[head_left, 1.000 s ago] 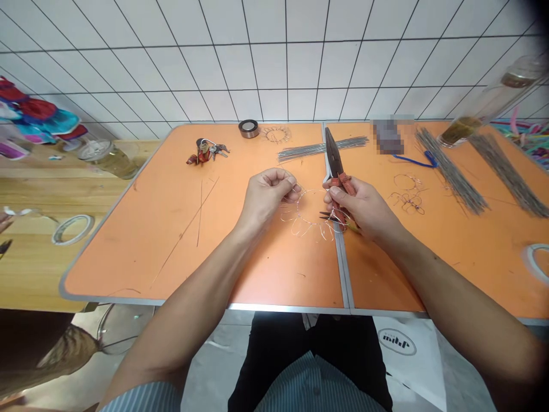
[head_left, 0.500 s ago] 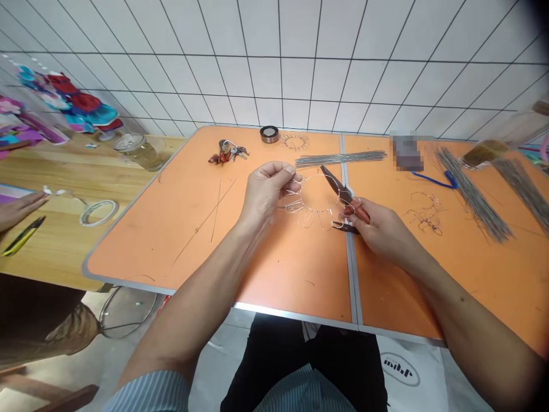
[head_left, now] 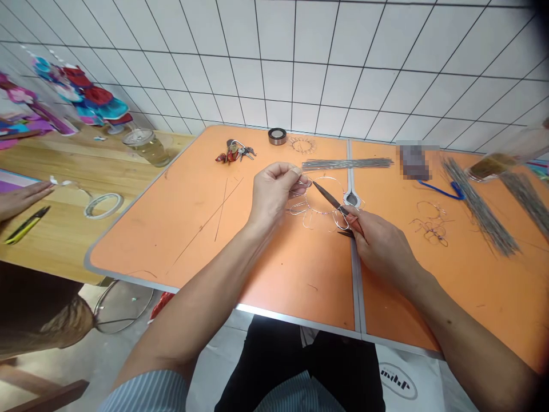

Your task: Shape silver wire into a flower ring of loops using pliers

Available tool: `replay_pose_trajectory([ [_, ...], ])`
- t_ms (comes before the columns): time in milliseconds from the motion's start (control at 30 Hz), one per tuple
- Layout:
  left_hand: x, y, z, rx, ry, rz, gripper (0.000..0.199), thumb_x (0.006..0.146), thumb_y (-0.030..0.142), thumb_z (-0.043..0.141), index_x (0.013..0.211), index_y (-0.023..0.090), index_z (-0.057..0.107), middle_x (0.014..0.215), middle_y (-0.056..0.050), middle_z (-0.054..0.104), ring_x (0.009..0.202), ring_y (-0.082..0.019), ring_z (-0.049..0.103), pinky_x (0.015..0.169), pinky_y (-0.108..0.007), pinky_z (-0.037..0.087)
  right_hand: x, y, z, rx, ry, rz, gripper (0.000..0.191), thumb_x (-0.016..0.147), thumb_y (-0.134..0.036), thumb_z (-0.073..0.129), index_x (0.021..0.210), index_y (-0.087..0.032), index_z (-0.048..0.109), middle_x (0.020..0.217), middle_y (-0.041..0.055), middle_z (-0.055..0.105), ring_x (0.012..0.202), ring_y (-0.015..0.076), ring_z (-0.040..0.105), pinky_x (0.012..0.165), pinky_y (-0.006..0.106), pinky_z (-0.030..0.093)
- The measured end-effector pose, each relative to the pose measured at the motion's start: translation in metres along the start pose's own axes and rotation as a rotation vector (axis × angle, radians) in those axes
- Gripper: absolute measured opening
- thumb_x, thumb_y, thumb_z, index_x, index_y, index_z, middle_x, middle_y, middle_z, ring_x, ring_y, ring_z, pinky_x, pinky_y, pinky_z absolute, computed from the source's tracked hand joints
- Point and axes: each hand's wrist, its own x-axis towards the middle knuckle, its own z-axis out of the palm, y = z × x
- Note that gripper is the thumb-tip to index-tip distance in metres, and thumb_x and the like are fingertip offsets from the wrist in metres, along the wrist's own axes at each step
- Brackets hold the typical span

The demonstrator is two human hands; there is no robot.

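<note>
My left hand (head_left: 274, 193) pinches the upper left edge of a thin wire ring (head_left: 321, 213) with small loops bent round its outside. Closed round the reddish handles of dark long-nosed pliers (head_left: 330, 198), my right hand (head_left: 384, 237) holds them pointing up and left. The pliers' tip is at the ring's wire, close beside my left fingertips. Whether the jaws grip the wire is too small to tell. A second dark pointed tip (head_left: 345, 233) sticks out below my right hand; what it belongs to is hidden.
Behind my hands lies a bundle of straight wires (head_left: 347, 163), near a tape roll (head_left: 277, 135), another wire ring (head_left: 301, 145) and keys (head_left: 235, 151). Bent wire pieces (head_left: 433, 223) and a larger wire bundle (head_left: 482, 209) lie right. At left are a person's hand (head_left: 26, 197) and a yellow cutter (head_left: 28, 225).
The pliers' tip has moved down and left to the ring's wire beside my left fingers. My right hand has turned with it. My left hand still pinches the ring.
</note>
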Motion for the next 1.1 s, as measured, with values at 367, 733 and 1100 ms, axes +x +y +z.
replay_pose_trajectory([
  [367,0.0009,-0.0021,0.0012,-0.021,-0.011,-0.019,0.018,0.088,0.024,0.083,0.078,0.018,0.069,0.075,-0.003,0.078,0.069,-0.014,0.077,0.068,-0.024,0.06,0.0001,0.0041,0.0045,0.03,0.021,-0.053,0.041,0.117,-0.035,0.034,0.13,-0.025,0.071,0.123,0.0119,0.081,0.108,0.0341,0.074,0.08,0.042,0.047],
  [733,-0.0008,-0.0016,0.0045,-0.007,0.007,-0.046,0.019,0.089,0.02,0.082,0.077,0.018,0.068,0.074,-0.002,0.076,0.066,-0.013,0.076,0.066,-0.023,0.06,-0.0003,0.0038,0.0068,0.042,0.048,-0.1,0.042,0.119,-0.036,0.033,0.136,-0.024,0.069,0.126,0.0143,0.078,0.109,0.0332,0.075,0.087,0.044,0.052],
  [1100,0.0001,-0.0044,0.0042,-0.035,0.001,-0.025,0.017,0.089,0.019,0.079,0.076,0.017,0.069,0.073,-0.002,0.076,0.063,-0.012,0.074,0.064,-0.022,0.06,-0.0008,0.0057,0.0093,0.023,0.073,-0.13,0.04,0.118,-0.032,0.039,0.143,-0.024,0.069,0.119,0.0116,0.078,0.106,0.0315,0.075,0.083,0.041,0.054],
])
